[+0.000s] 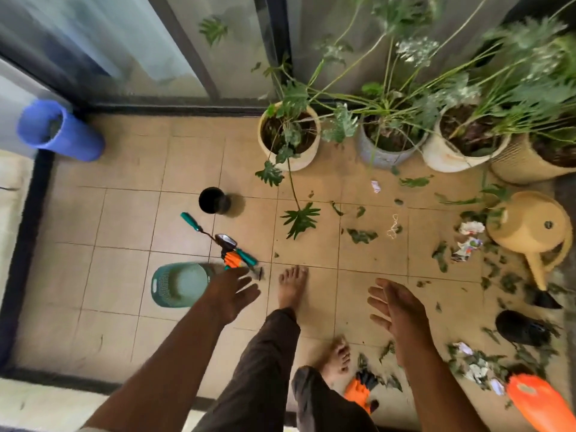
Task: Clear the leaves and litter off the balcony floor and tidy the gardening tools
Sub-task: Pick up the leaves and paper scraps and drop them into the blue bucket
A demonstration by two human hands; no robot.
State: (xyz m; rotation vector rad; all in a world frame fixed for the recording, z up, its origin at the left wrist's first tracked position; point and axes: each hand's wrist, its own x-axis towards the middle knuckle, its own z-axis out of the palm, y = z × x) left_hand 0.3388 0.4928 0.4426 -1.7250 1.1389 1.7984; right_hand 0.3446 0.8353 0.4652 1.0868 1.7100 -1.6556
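Here both hands hang empty with fingers spread: the left hand (pixel 235 291) reaches toward the tangle of teal-handled metal garden tools (pixel 229 244) just beside the round teal plastic basket (pixel 162 286), while the right hand (pixel 394 307) hovers apart. Tidying tools seems the step; next, I judge, a grip on one handle. Counted: four potted plants, two small black pots, one tan plastic watering can (pixel 530 229), several paper scraps (pixel 467 241), many scattered green leaves (pixel 361 236) to the right.

Soft daylight, faint shadows; wide-angle bending at edges, motion blur throughout.
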